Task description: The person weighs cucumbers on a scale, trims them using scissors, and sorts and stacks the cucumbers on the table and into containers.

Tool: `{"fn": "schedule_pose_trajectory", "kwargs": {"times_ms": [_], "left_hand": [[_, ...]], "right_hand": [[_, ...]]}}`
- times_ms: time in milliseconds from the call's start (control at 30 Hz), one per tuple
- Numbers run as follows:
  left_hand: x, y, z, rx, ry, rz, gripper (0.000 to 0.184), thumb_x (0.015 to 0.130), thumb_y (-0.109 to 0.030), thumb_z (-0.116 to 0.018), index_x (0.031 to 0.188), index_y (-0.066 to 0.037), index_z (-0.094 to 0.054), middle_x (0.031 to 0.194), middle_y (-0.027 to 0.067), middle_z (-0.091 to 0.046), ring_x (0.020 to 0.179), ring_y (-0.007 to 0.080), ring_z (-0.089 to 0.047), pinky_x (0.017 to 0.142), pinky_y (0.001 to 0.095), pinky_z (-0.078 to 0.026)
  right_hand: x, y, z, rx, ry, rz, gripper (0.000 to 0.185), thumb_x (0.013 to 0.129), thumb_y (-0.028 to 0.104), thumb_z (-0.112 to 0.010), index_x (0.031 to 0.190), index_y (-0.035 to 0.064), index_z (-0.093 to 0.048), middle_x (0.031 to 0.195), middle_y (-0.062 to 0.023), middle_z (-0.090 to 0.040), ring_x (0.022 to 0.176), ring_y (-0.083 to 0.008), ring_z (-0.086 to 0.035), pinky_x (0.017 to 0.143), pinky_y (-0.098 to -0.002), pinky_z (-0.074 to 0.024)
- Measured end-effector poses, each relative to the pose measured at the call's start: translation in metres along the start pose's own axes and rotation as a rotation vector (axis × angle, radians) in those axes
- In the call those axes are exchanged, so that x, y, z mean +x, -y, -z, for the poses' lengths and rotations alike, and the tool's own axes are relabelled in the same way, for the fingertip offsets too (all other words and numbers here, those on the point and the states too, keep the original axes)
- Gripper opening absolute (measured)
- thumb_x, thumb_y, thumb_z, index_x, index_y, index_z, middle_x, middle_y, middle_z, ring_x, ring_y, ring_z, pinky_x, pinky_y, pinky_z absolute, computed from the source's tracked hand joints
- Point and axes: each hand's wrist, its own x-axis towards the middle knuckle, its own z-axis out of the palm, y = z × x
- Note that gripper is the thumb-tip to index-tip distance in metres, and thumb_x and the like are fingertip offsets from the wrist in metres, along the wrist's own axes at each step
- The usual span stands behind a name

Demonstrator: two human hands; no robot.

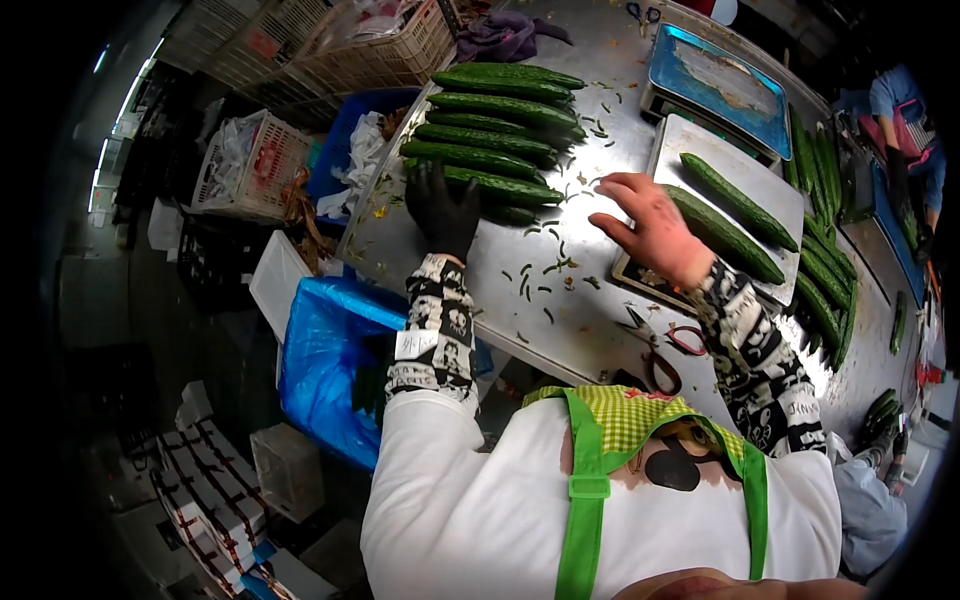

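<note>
Several dark green cucumbers (490, 133) lie side by side in a stack on the metal table (595, 340). My left hand (443, 212), in a black glove, rests at the near end of the closest ones; whether it grips one cannot be made out. Bare and with fingers spread, my right hand (650, 222) is above the table, beside the white scale plate (765, 195), holding nothing. Two cucumbers (738, 200) lie on that plate, just right of my right hand. Small green trimmings (560, 262) are scattered between my hands.
Scissors (662, 368) lie near the table's front edge. A blue-trayed scale (720, 85) stands behind the white one, more cucumbers (825, 270) to the right. A blue-lined bin (325, 350) and crates (250, 165) are at the left. Co-workers (905, 130) are at far right.
</note>
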Motion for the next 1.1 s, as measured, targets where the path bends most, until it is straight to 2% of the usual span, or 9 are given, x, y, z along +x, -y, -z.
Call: {"fn": "schedule_pose_trajectory", "kwargs": {"times_ms": [67, 167, 433, 567, 700, 767, 867, 1067, 1100], "left_hand": [[-0.003, 0.003, -0.015, 0.127, 0.088, -0.072, 0.072, 0.091, -0.047, -0.065, 0.148, -0.006, -0.046, 0.153, 0.0216, -0.042, 0.143, 0.045, -0.032, 0.116, 0.0623, -0.023], [-0.012, 0.003, -0.038, 0.171, 0.123, -0.084, 0.074, 0.095, -0.052, -0.056, 0.151, -0.006, -0.043, 0.16, 0.0195, -0.035, 0.149, 0.0472, -0.023, 0.119, 0.0663, -0.013], [-0.023, 0.001, -0.032, -0.078, 0.218, -0.041, 0.076, 0.094, -0.051, -0.061, 0.153, -0.007, -0.041, 0.157, 0.0187, -0.041, 0.149, 0.0412, -0.029, 0.121, 0.0552, -0.021], [-0.032, 0.002, -0.038, 0.182, 0.185, -0.124, 0.076, 0.095, -0.054, -0.059, 0.151, -0.005, -0.043, 0.155, 0.0188, -0.043, 0.145, 0.042, -0.033, 0.119, 0.0544, -0.023], [-0.033, 0.006, -0.04, 0.125, 0.13, -0.054, 0.083, 0.092, -0.057, -0.063, 0.152, -0.005, -0.04, 0.152, 0.0169, -0.045, 0.142, 0.0421, -0.037, 0.118, 0.0551, -0.025], [-0.032, -0.004, -0.036, 0.043, 0.108, 0.086, 0.087, 0.089, -0.058, -0.067, 0.152, -0.005, -0.039, 0.152, 0.0162, -0.046, 0.141, 0.0424, -0.039, 0.117, 0.0555, -0.027], [-0.024, -0.014, -0.026, 0.126, -0.17, -0.109, 0.081, 0.085, -0.053, -0.073, 0.144, -0.005, -0.048, 0.144, 0.0163, -0.052, 0.133, 0.0377, -0.047, 0.112, 0.0572, -0.033], [0.005, -0.125, 0.041, -0.104, 0.132, -0.738, 0.074, 0.084, -0.049, -0.075, 0.14, -0.006, -0.053, 0.135, 0.0157, -0.058, 0.126, 0.035, -0.053, 0.108, 0.0585, -0.036], [0.016, -0.15, 0.044, -0.344, 0.202, -0.751, 0.044, 0.079, -0.031, -0.075, 0.119, -0.013, -0.068, 0.108, 0.0074, -0.068, 0.1, 0.0282, -0.064, 0.109, 0.0551, -0.037]], "right_hand": [[0.019, 0.001, -0.029, 0.123, 0.105, -0.182, 0.048, 0.097, 0.035, -0.066, 0.134, 0.0046, -0.057, 0.126, -0.0186, -0.062, 0.119, -0.0368, -0.057, 0.103, -0.0422, -0.0463], [0.053, -0.006, -0.073, 0.388, 0.152, -0.457, 0.053, 0.098, 0.037, -0.064, 0.136, 0.0009, -0.055, 0.129, -0.0229, -0.06, 0.12, -0.0386, -0.057, 0.103, -0.0423, -0.0466], [0.115, -0.033, -0.183, -0.08, 0.266, -0.582, 0.058, 0.085, 0.053, -0.068, 0.113, 0.0018, -0.063, 0.114, -0.0211, -0.067, 0.112, -0.0367, -0.062, 0.094, -0.0475, -0.0507], [0.124, -0.022, -0.164, -0.107, 0.362, -0.633, 0.071, 0.092, 0.062, -0.06, 0.127, 0.0001, -0.063, 0.124, -0.0182, -0.068, 0.117, -0.0335, -0.066, 0.094, -0.0471, -0.0541], [0.128, -0.015, -0.141, -0.033, 0.546, -0.526, 0.071, 0.091, 0.068, -0.057, 0.109, 0.0018, -0.072, 0.106, -0.0189, -0.073, 0.099, -0.035, -0.071, 0.081, -0.0443, -0.0563], [0.113, -0.011, -0.139, -0.036, 0.35, -0.463, 0.071, 0.091, 0.069, -0.056, 0.103, 0.0016, -0.071, 0.1, -0.0189, -0.073, 0.096, -0.0347, -0.071, 0.079, -0.0447, -0.0553], [0.077, 0.011, -0.109, 0.07, 0.27, -0.451, 0.071, 0.092, 0.071, -0.054, 0.095, 0.0009, -0.066, 0.093, -0.0185, -0.069, 0.092, -0.0353, -0.069, 0.08, -0.0448, -0.0529], [-0.054, 0.022, -0.002, 0.243, 0.226, -0.602, 0.072, 0.09, 0.071, -0.058, 0.096, 0.0004, -0.065, 0.092, -0.0195, -0.067, 0.09, -0.034, -0.068, 0.084, -0.0407, -0.0524], [-0.073, 0.017, 0.009, 0.187, 0.212, -0.642, 0.068, 0.09, 0.069, -0.061, 0.098, 0.001, -0.066, 0.092, -0.0186, -0.067, 0.09, -0.0321, -0.069, 0.082, -0.0394, -0.0529]]}}
